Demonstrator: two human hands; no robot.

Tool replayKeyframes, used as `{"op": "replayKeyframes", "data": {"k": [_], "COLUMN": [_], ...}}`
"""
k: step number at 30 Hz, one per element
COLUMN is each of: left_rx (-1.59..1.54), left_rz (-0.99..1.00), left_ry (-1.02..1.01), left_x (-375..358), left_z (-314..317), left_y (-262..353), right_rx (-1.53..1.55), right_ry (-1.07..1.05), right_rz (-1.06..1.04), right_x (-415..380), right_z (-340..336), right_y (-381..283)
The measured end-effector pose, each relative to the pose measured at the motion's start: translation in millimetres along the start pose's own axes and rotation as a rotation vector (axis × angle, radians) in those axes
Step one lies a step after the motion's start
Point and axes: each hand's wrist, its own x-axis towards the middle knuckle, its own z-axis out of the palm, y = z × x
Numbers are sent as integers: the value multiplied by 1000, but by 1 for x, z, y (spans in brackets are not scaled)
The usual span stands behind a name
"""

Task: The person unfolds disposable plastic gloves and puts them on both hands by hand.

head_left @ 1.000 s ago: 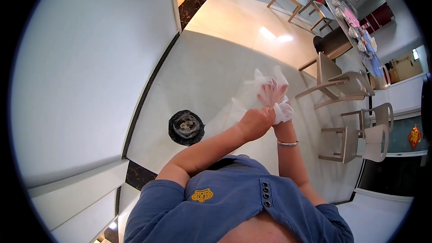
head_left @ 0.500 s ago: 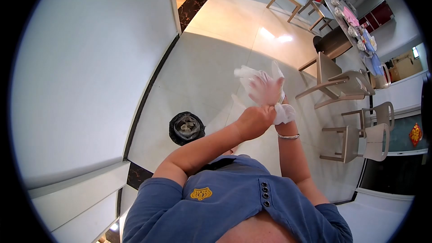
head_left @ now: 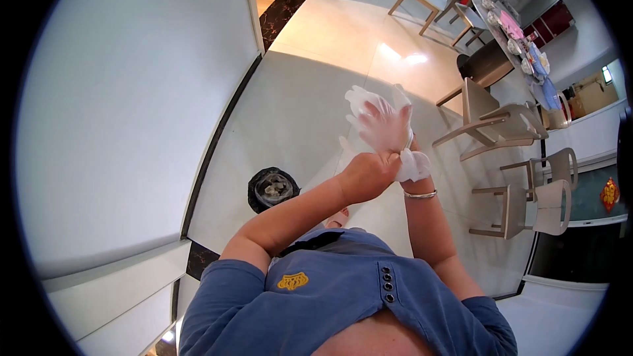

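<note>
My left hand (head_left: 370,177) is bare and closed, its fingertips pinching the cuff of a thin, translucent white plastic glove (head_left: 359,100). That glove covers my right hand (head_left: 384,128), whose fingers are spread inside it, with loose, empty glove tips sticking out beyond them. Bunched white plastic (head_left: 414,166) lies around my right wrist, just above a silver bracelet (head_left: 420,195). Both hands are held up in front of my body and touch at the right wrist.
A bin with a black liner (head_left: 273,189) stands on the pale tiled floor at the left, near a white wall (head_left: 132,105). Several chairs (head_left: 504,209) and a table with pink and blue items (head_left: 491,16) are at the right. A doorway is at the top.
The loose glove fingers have swung upward and spread, and the fingers inside show more clearly apart. Both hands have moved slightly left, with my left hand still pinching the cuff.
</note>
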Motion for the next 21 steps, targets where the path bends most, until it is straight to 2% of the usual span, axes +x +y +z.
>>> {"op": "replayKeyframes", "data": {"k": [1, 3, 6, 9, 11, 13, 15, 21], "left_rx": [4, 8, 74, 18, -60, -64, -65, -39], "left_rz": [10, 17, 18, 16, 121, 99, 74, 121], "left_ry": [-6, -11, -9, 35, 87, 55, 25, -5], "left_x": [0, 3, 5, 5, 7, 5, 3, -2], "left_z": [-1, -3, -9, -10, -11, -10, -11, -10], "left_y": [1, 2, -3, -6, -1, 4, 8, 12], "right_rx": [-2, -170, -297, -252, -276, -302, -318, -426], "right_ry": [-1, 169, 259, 151, 96, 37, 60, 310], "right_rz": [1, -187, -293, -209, -144, -78, -189, -204], "right_x": [0, 0, 9, 9, 11, 10, 8, 5], "right_z": [6, 17, 5, 2, 10, 23, 32, 45], "right_y": [-1, -1, 0, -7, -8, -7, -7, -13]}}
